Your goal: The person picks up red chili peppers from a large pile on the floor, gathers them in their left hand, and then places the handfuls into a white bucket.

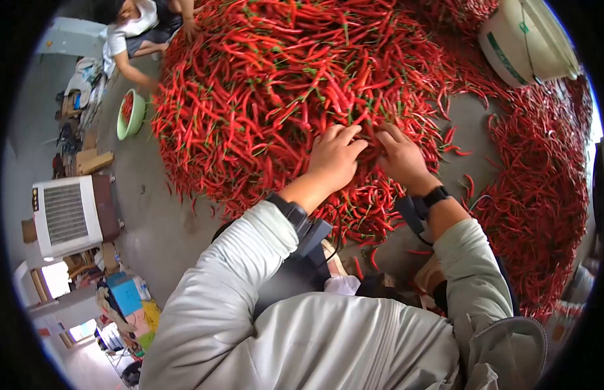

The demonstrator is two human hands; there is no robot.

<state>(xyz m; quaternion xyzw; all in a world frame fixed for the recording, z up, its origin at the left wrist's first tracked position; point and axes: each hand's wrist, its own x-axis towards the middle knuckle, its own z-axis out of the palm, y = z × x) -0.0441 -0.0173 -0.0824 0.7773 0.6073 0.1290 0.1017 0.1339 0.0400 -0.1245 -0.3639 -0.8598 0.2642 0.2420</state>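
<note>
A large heap of red chili peppers [269, 84] with green stems lies right in front of me. My left hand [334, 159] is at the near side of the heap, its fingers bent and closed among the chilies. Close beside it on the right, my right hand [404, 156] also has curled fingers, with the tips down in the peppers. Both hands appear to pinch chilies, though the fingertips partly hide what they grip. Dark straps with small boxes sit on both wrists.
Another person [136, 36] reaches into the heap at upper left, near a light green basin [131, 114] holding some chilies. A white bucket [526, 42] stands at upper right beside a second chili pile [536, 195]. A grilled appliance [66, 214] stands at left.
</note>
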